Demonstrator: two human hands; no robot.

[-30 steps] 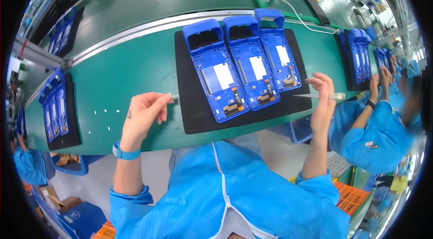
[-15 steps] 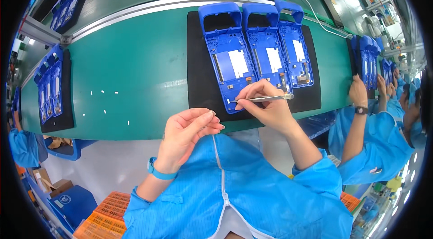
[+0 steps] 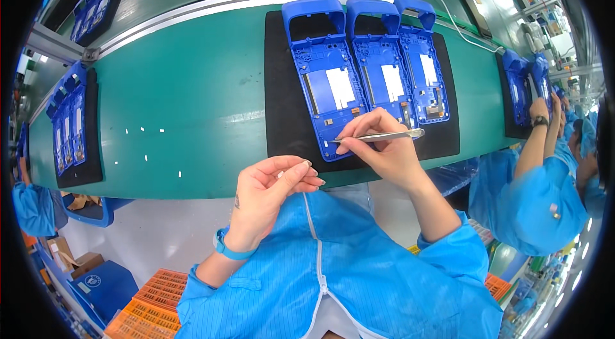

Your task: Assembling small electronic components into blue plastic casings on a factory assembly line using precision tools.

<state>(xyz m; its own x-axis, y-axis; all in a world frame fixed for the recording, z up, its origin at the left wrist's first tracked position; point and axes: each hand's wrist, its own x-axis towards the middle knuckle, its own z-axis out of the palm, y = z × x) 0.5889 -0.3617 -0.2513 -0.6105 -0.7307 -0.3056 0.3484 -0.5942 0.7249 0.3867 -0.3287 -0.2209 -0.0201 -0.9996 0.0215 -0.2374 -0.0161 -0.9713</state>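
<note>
My right hand (image 3: 389, 153) holds metal tweezers (image 3: 392, 136) like a pen, their tips pointing left at the lower end of the leftmost blue plastic housing (image 3: 316, 59). A tiny white piece (image 3: 327, 144) shows on the housing next to the tips; whether they touch is too small to tell. My left hand (image 3: 266, 195) hovers nearer me, just off the table edge, thumb and fingers pinched; a speck of white shows among the fingers. Two more housings, a middle one (image 3: 378, 56) and a right one (image 3: 418, 44), lie alongside on a black mat (image 3: 284, 108).
Several small white pieces (image 3: 146, 158) lie scattered on the green tabletop (image 3: 211, 102) at left. More blue housings (image 3: 69, 121) rest on a mat at far left. At right, a co-worker's arm (image 3: 535, 140) reaches to other housings (image 3: 517, 80). A white cable (image 3: 453, 22) crosses behind.
My hands stay nearly in place, the tweezers still at the leftmost housing's lower end. On the right, the co-worker's arm has shifted rightward, and a housing there has been moved apart.
</note>
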